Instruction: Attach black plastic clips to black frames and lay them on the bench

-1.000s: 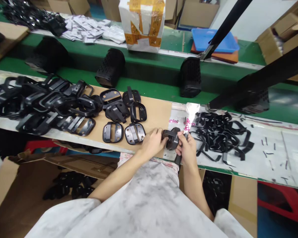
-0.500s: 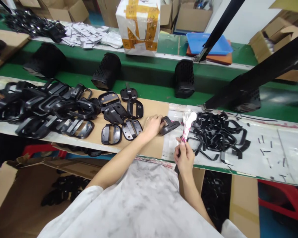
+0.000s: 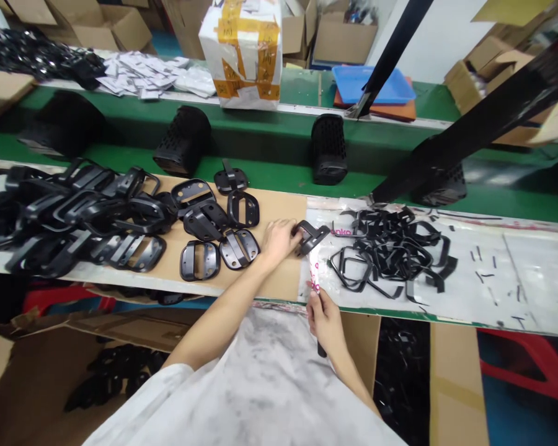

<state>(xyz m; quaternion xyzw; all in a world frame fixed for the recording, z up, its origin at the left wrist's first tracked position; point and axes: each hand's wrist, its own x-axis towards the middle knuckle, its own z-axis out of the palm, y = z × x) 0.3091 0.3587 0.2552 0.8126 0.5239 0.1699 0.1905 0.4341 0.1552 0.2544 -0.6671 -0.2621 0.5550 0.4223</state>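
My left hand (image 3: 281, 238) is closed on the near edge of a black plastic frame (image 3: 310, 238), which is tilted up off the table. My right hand (image 3: 324, 316) grips a knife (image 3: 314, 271) with a black handle and a narrow white blade marked in pink. Its blade points away from me, with the upper end just below the held frame; whether they touch I cannot tell. Left of my left hand, several similar black frames with crossbars (image 3: 239, 249) lie on cardboard. A heap of thin black plastic strips and loops (image 3: 390, 248) lies right of the knife.
A large pile of black frames (image 3: 74, 204) covers the table's left. Black perforated bins (image 3: 329, 148) stand behind on the green surface. A black post (image 3: 474, 118) slants across the right. Small black slivers (image 3: 483, 274) lie at right. An open carton (image 3: 32, 378) sits below left.
My right hand has moved left and toward me, bringing the knife beneath the frame in my left hand. The left hand keeps its hold. The whole view has shifted slightly.
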